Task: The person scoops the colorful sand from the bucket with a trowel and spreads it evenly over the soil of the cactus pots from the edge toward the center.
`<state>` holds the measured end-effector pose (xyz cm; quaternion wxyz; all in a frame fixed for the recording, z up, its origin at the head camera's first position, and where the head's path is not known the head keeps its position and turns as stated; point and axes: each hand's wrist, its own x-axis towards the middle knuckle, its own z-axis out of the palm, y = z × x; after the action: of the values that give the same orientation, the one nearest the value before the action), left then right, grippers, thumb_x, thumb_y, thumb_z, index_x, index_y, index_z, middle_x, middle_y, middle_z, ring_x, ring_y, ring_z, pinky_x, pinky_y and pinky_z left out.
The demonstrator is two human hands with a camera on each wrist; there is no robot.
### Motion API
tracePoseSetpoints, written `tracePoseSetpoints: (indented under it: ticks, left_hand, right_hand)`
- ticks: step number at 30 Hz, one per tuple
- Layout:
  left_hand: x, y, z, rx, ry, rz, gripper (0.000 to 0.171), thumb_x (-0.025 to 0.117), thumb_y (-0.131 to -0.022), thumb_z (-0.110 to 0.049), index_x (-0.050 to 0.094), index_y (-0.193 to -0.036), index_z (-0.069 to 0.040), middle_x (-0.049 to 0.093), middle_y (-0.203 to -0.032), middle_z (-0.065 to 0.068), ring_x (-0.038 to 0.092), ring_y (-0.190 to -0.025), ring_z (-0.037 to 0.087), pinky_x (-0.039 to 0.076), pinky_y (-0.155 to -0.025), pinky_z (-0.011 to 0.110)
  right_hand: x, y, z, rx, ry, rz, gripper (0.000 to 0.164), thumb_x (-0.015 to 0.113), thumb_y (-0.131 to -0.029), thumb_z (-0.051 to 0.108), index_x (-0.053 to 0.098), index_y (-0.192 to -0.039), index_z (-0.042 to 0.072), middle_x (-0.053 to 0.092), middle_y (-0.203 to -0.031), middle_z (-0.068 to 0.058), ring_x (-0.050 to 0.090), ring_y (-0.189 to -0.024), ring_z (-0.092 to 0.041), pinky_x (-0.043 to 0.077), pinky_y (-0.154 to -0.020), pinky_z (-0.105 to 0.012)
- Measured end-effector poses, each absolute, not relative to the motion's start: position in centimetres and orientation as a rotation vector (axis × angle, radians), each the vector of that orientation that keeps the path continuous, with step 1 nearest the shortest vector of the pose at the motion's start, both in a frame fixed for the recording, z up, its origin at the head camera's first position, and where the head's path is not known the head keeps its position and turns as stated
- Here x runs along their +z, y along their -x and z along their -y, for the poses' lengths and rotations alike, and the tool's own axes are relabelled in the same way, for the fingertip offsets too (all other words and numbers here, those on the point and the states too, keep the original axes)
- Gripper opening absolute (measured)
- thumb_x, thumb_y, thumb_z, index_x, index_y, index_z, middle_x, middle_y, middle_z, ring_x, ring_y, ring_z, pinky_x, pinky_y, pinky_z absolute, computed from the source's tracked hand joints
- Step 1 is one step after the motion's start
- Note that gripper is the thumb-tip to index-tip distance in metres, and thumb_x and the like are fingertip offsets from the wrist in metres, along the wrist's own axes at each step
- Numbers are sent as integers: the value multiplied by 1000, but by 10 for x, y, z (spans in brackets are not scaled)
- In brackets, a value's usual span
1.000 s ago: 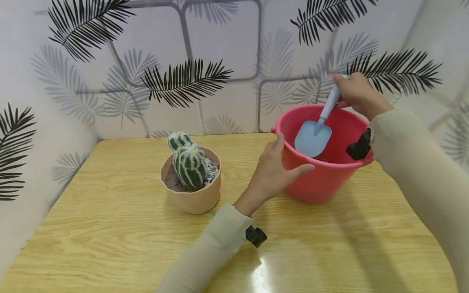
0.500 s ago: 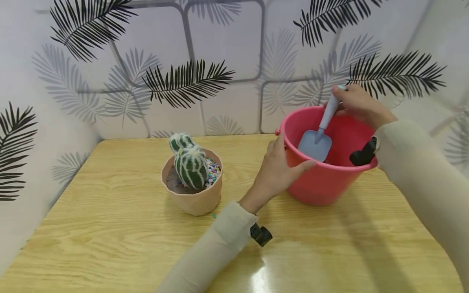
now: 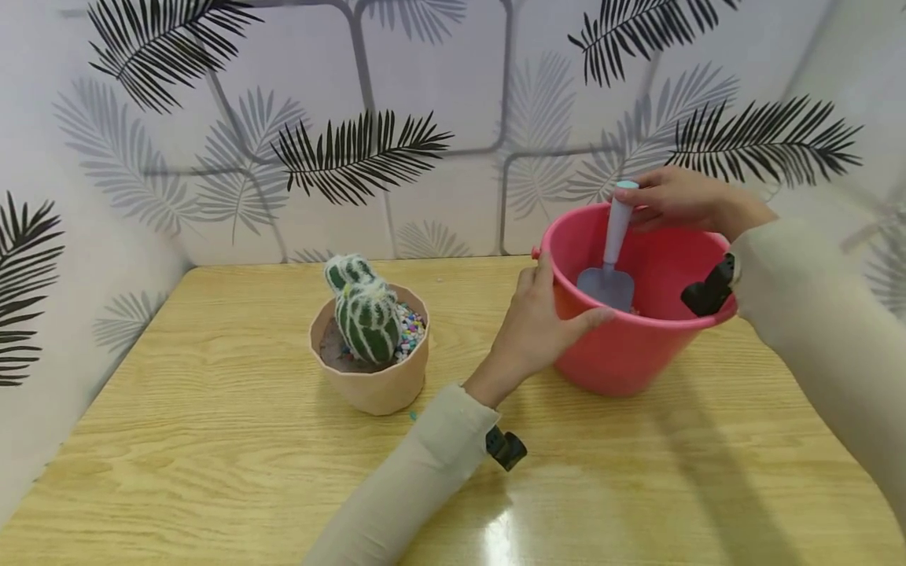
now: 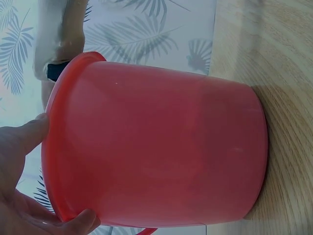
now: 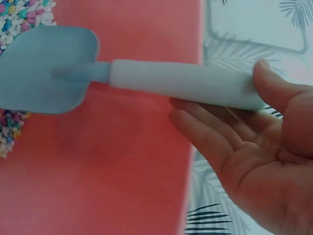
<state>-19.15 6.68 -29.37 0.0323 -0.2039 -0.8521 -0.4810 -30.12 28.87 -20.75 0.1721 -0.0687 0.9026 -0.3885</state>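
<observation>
A red bucket point(image 3: 616, 354) stands on the wooden table. My left hand point(image 3: 532, 334) holds its near left rim, thumb along the front and fingers around the side; the left wrist view shows thumb and fingertips against the bucket wall. A pale blue-grey garden trowel point(image 3: 607, 287) stands steeply inside, blade down. My right hand point(image 3: 686, 200) pinches the top of its handle; in the right wrist view the thumb point(image 5: 271, 88) lies on the handle's end, with loosely extended fingers point(image 5: 210, 132) beneath. The blade's tip is among small multicoloured pebbles point(image 5: 36, 14) in the bucket.
To the left is a peach pot point(image 3: 378, 385) with a striped, woolly cactus point(image 3: 368, 318), grey soil and coloured pebbles. One greenish pebble point(image 3: 414, 415) lies beside it. A leaf-patterned wall point(image 3: 425, 173) borders the table's back.
My right hand has lowered the trowel deeper into the bucket and tilted it more upright, the handle top moving left. My right fingers look straighter. The left hand stays on the rim.
</observation>
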Motion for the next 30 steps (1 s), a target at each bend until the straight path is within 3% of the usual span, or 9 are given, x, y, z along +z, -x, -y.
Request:
tracePoseSetpoints:
  ticks: [3, 9, 13, 17, 22, 30]
  left_hand:
    - [-293, 192, -67, -1476, 623, 2631, 101, 67, -72, -52, 5, -145, -21, 36, -129, 6, 41, -113, 17, 47, -83, 30]
    - [-294, 193, -67, -1469, 617, 2622, 102, 66, -71, -53, 4, -145, -20, 36, -130, 6, 42, -112, 17, 47, -83, 30]
    - [-295, 193, -67, -1445, 623, 2625, 102, 65, -72, -54, 4, -145, -19, 37, -129, 7, 42, -112, 18, 46, -85, 30]
    - [-295, 193, -67, -1429, 607, 2639, 102, 65, -71, -54, 4, -145, -19, 37, -129, 7, 44, -111, 18, 46, -84, 30]
    - [-295, 192, -67, -1426, 627, 2631, 102, 65, -72, -54, 4, -145, -19, 38, -128, 7, 45, -110, 18, 47, -83, 30]
    - [-294, 192, -67, -1411, 620, 2643, 102, 65, -72, -53, 4, -145, -17, 38, -127, 8, 46, -108, 19, 47, -82, 30]
  right_hand:
    - [-200, 299, -290, -1053, 215, -2554, 58, 49, -90, 38, 38, -133, 2, 56, -114, -7, 56, -106, -28, 43, -89, -42]
    - [-196, 296, -294, -1193, 168, -2550, 53, 55, -87, 36, 43, -128, 5, 59, -100, 3, 63, -92, -13, 48, -84, -35]
    - [-200, 294, -296, -1198, 159, -2573, 49, 54, -88, 34, 46, -126, 5, 60, -98, 5, 63, -90, -12, 49, -82, -33]
    - [-206, 292, -293, -1232, 186, -2556, 32, 53, -89, 31, 53, -109, 5, 62, -93, 2, 63, -89, -15, 50, -81, -32]
    - [-208, 290, -289, -1245, 188, -2563, 24, 47, -93, 27, 50, -96, 3, 61, -88, 2, 62, -85, -11, 49, -80, -30]
    - [-208, 291, -289, -1176, 191, -2601, 24, 46, -93, 27, 47, -91, 3, 59, -91, 0, 62, -85, -12, 49, -82, -32]
